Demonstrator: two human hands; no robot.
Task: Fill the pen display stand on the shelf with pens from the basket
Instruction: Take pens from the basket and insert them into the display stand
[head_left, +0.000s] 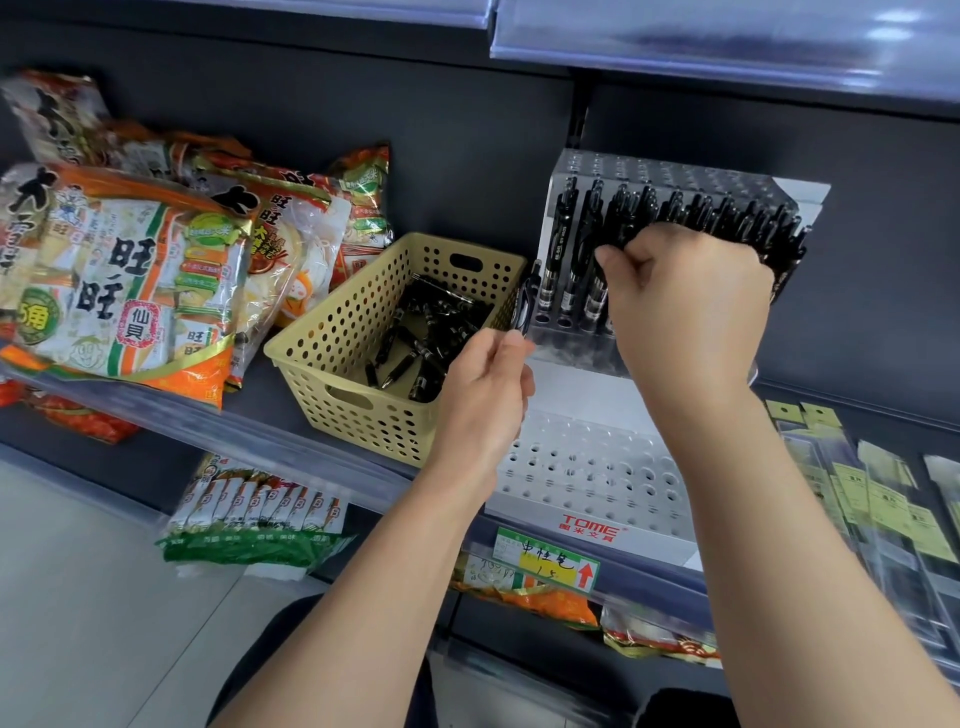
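Pens (415, 332) in basket (311, 364); stand (587, 462) seemingly part-filled

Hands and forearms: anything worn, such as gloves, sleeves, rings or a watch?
Nothing shows. The left hand and right hand are bare, no gloves or rings; both forearms are uncovered down to the frame edge, no watch or sleeve.

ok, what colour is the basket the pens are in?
The basket is pale yellow, with round holes all over its walls. It shows best in the head view.
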